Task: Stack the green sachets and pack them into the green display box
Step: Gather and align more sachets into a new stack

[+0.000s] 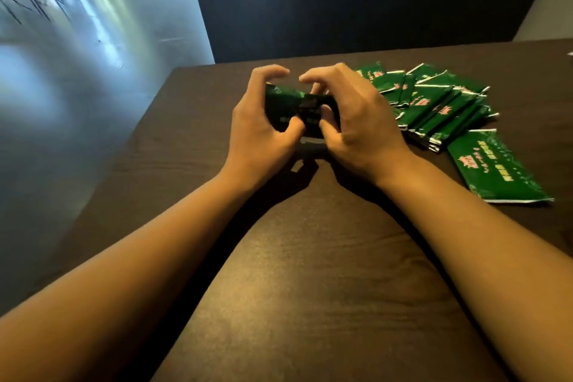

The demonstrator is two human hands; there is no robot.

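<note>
Both hands hold a small bundle of green sachets [297,105] just above the dark table, near its far edge. My left hand [260,130] grips the bundle's left end, thumb in front and fingers curled over the top. My right hand [353,124] grips its right end the same way. Much of the bundle is hidden by the fingers and blurred. A loose spread of several green sachets [434,102] lies on the table to the right of my right hand. One single sachet [496,167] lies flat nearer to me. No green display box is in view.
The dark wooden table [310,257] fills the lower view; its left edge runs diagonally beside a shiny grey floor [77,71]. A dark upholstered seat back [356,0] stands behind the table's far edge. A small pale scrap [296,166] lies under the hands.
</note>
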